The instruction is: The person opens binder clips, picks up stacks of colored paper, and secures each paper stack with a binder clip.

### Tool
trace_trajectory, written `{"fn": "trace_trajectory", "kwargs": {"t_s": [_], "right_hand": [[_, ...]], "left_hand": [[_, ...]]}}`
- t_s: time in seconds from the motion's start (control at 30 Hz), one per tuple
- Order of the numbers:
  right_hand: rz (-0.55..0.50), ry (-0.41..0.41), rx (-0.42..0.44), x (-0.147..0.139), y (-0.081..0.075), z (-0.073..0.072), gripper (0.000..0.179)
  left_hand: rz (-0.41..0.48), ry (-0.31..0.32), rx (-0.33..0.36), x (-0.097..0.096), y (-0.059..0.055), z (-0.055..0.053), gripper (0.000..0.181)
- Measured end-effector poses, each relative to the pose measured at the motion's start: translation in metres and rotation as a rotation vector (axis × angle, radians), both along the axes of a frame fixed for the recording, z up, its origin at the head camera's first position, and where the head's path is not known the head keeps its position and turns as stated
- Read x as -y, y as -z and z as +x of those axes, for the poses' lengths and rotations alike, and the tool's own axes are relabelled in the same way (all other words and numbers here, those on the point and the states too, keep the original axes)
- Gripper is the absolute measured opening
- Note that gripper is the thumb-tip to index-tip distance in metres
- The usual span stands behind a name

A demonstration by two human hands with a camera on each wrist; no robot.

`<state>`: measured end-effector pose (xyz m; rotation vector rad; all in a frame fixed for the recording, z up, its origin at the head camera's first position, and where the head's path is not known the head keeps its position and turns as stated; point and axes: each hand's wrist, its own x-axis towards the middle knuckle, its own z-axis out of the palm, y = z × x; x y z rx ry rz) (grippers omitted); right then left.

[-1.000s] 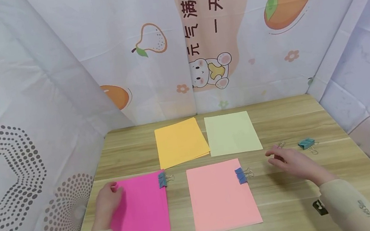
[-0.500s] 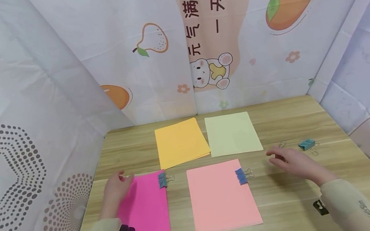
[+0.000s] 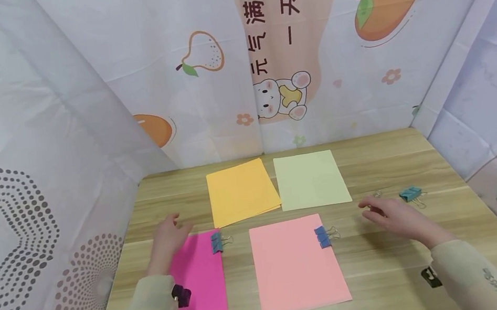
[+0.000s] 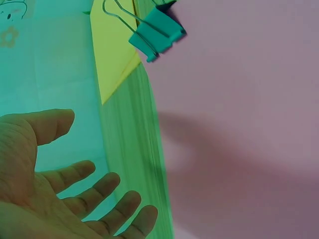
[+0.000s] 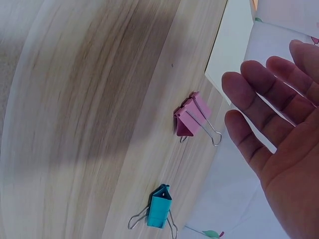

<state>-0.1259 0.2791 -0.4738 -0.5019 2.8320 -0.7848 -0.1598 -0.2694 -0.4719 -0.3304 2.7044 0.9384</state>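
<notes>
My left hand [image 3: 172, 238], fingers loosely bent and holding nothing, hovers over the upper left part of the magenta paper [image 3: 204, 283]. On that paper's right edge sits a teal binder clip [image 3: 216, 243], its wire handles sticking out to the right. The left wrist view shows the same clip [image 4: 158, 32] beyond my spread fingers. My right hand [image 3: 391, 215], relaxed with nothing in it, is above the table right of the pink paper [image 3: 298, 270], which carries a blue binder clip [image 3: 323, 237]. Near it lie a loose pink binder clip [image 5: 192, 117] and a loose teal one [image 5: 159, 206].
Yellow-orange sheets [image 3: 241, 193], slightly fanned, lie at the back of the wooden table [image 3: 381, 284]. Light green paper [image 3: 311, 180] is beside them. Printed white curtains [image 3: 203, 103] enclose the back and both sides.
My left hand has moved right and a little away from me, from the magenta paper's left edge toward its top. The right hand stays in place, and the papers and clips lie as before.
</notes>
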Motion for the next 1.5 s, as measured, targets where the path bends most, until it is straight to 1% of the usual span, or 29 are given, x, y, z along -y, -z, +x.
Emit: {"fn": "trace_trajectory", "kwargs": {"t_s": [0.1, 0.3, 0.5, 0.63, 0.73, 0.9, 1.1, 1.27, 1.5], "right_hand": [[-0.006, 0.000, -0.009, -0.001, 0.001, 0.000, 0.032], [-0.011, 0.002, -0.014, -0.001, 0.001, -0.001, 0.032], [-0.011, 0.006, -0.009, -0.002, 0.000, -0.002, 0.032], [-0.014, 0.014, -0.009, -0.003, 0.000, -0.001, 0.033], [-0.016, 0.017, -0.017, -0.005, 0.000, -0.001, 0.032], [-0.015, 0.014, -0.036, -0.008, 0.001, -0.002, 0.030], [-0.005, 0.023, -0.037, -0.011, 0.004, -0.003, 0.030], [0.000, 0.028, -0.030, -0.013, 0.004, -0.003, 0.030], [0.000, 0.030, -0.039, -0.016, 0.003, -0.004, 0.030]], "left_hand": [[0.003, 0.005, 0.000, -0.006, -0.001, -0.004, 0.074], [-0.020, 0.005, 0.003, -0.019, -0.001, -0.014, 0.077], [-0.019, 0.030, 0.013, -0.034, -0.002, -0.019, 0.078], [-0.027, 0.044, 0.004, -0.043, 0.000, -0.023, 0.077], [-0.053, 0.049, -0.003, -0.049, 0.002, -0.026, 0.076], [-0.113, 0.049, 0.008, -0.057, 0.005, -0.032, 0.075], [-0.177, 0.074, 0.012, -0.064, 0.013, -0.040, 0.074], [-0.194, 0.089, 0.034, -0.069, 0.018, -0.044, 0.077], [-0.165, 0.097, 0.091, -0.075, 0.019, -0.049, 0.081]]}}
